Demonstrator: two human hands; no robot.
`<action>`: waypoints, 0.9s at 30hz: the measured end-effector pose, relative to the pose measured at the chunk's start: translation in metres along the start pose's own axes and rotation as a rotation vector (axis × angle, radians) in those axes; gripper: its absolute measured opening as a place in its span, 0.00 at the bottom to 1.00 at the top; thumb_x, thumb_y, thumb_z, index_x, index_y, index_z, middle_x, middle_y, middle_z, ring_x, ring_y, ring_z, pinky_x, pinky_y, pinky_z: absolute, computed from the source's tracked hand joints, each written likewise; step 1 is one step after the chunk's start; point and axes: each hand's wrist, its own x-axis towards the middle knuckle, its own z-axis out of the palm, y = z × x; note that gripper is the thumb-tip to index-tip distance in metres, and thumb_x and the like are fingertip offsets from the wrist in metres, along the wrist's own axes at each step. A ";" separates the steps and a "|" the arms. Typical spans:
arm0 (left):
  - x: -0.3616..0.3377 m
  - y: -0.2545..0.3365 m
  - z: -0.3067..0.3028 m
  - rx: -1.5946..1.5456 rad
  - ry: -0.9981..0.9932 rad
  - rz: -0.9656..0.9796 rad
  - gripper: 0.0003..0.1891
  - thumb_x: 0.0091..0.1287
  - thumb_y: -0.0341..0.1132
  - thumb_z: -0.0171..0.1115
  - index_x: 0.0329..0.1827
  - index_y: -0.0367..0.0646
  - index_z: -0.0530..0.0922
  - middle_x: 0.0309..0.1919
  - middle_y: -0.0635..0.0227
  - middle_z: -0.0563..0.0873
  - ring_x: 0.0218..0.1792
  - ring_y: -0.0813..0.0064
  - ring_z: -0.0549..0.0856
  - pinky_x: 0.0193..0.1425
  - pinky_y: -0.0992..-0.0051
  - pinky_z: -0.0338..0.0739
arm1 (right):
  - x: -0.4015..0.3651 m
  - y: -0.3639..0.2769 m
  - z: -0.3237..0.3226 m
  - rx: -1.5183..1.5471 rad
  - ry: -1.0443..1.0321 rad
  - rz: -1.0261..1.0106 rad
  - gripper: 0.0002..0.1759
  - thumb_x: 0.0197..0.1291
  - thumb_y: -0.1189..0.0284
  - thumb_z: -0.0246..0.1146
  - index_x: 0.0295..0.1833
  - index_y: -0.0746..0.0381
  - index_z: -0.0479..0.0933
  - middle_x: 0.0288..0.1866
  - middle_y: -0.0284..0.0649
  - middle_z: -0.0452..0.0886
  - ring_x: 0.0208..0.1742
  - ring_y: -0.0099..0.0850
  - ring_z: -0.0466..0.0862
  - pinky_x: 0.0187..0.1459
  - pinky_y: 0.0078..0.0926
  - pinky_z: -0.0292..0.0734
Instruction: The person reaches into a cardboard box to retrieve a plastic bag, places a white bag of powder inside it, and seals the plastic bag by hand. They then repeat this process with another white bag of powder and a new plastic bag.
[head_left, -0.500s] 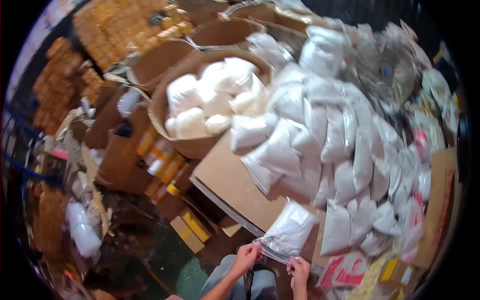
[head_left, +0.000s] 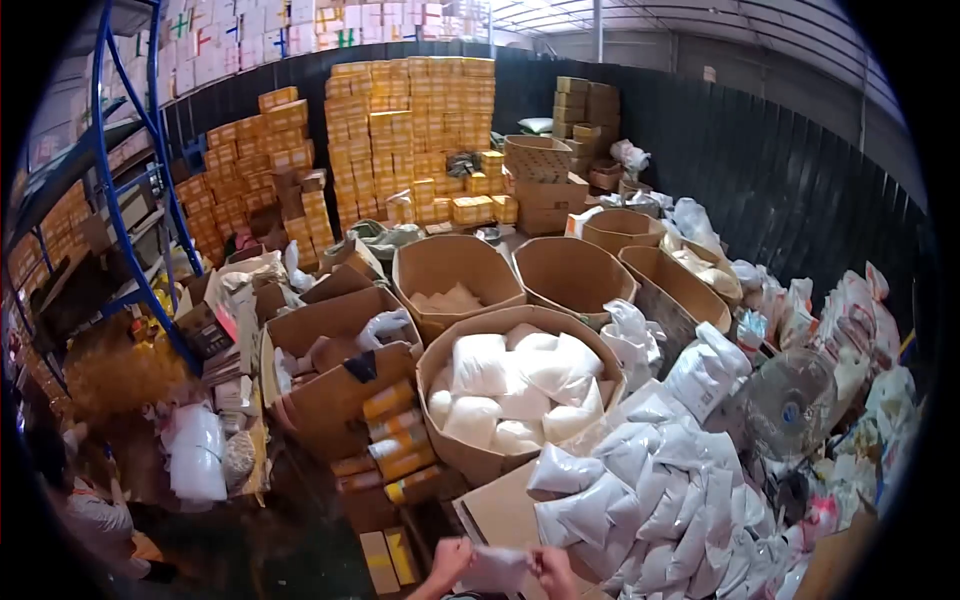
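Observation:
At the bottom edge of the head view, a pale plastic bag is stretched between my two hands. My left hand is closed on its left side, and my right hand is closed on its right side. The lower part of the bag is cut off by the frame. Just beyond my hands lies a cardboard surface. To its right is a heap of filled white plastic bags, several of them close to my right hand.
A large round carton full of white bags stands ahead. Other open cartons sit behind it. Orange boxes are stacked at the back. A standing fan is on the right, a blue rack on the left. Another person is at lower left.
The head view has tilted up and levelled, bringing the far wall and stacks into sight. The bag and both hands now appear lower in the frame, with the bag still held between them.

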 end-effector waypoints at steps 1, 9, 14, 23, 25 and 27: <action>0.033 0.027 -0.004 -0.004 0.101 0.128 0.22 0.70 0.40 0.51 0.19 0.35 0.78 0.14 0.67 0.80 0.15 0.78 0.77 0.22 0.76 0.72 | 0.024 -0.041 0.030 0.035 0.126 0.035 0.10 0.60 0.74 0.56 0.25 0.60 0.74 0.15 0.33 0.72 0.13 0.22 0.71 0.13 0.17 0.62; 0.220 0.305 -0.031 -0.331 -0.046 0.473 0.21 0.74 0.44 0.51 0.66 0.47 0.70 0.58 0.67 0.77 0.54 0.70 0.79 0.52 0.68 0.80 | 0.063 -0.324 0.220 0.016 -0.503 -0.599 0.36 0.67 0.65 0.59 0.75 0.55 0.49 0.67 0.52 0.66 0.59 0.45 0.78 0.55 0.43 0.78; 0.262 0.138 -0.059 -0.154 -0.287 0.144 0.16 0.73 0.42 0.53 0.57 0.46 0.78 0.45 0.71 0.84 0.47 0.77 0.82 0.50 0.72 0.79 | 0.155 -0.194 0.134 -0.556 -0.345 -0.533 0.21 0.63 0.59 0.61 0.55 0.62 0.77 0.44 0.39 0.82 0.44 0.29 0.83 0.43 0.27 0.79; -0.057 -0.244 -0.173 0.145 -0.007 -0.876 0.11 0.65 0.39 0.56 0.31 0.43 0.80 0.22 0.67 0.79 0.23 0.76 0.78 0.25 0.71 0.73 | -0.080 0.179 -0.168 0.138 0.057 0.325 0.14 0.64 0.65 0.57 0.48 0.64 0.76 0.36 0.45 0.84 0.40 0.38 0.85 0.37 0.34 0.79; -0.086 -0.241 -0.163 0.226 -0.008 -0.830 0.11 0.65 0.39 0.56 0.30 0.43 0.80 0.22 0.67 0.79 0.23 0.76 0.78 0.26 0.70 0.73 | -0.139 0.207 -0.206 0.165 0.255 0.290 0.14 0.64 0.65 0.57 0.47 0.64 0.77 0.36 0.45 0.84 0.39 0.39 0.85 0.36 0.35 0.79; -0.112 -0.245 -0.154 0.315 -0.039 -0.772 0.11 0.64 0.39 0.56 0.29 0.43 0.80 0.22 0.67 0.79 0.23 0.76 0.79 0.26 0.70 0.73 | -0.199 0.250 -0.240 0.199 0.448 0.254 0.14 0.63 0.65 0.57 0.46 0.63 0.77 0.36 0.45 0.84 0.39 0.39 0.85 0.36 0.35 0.78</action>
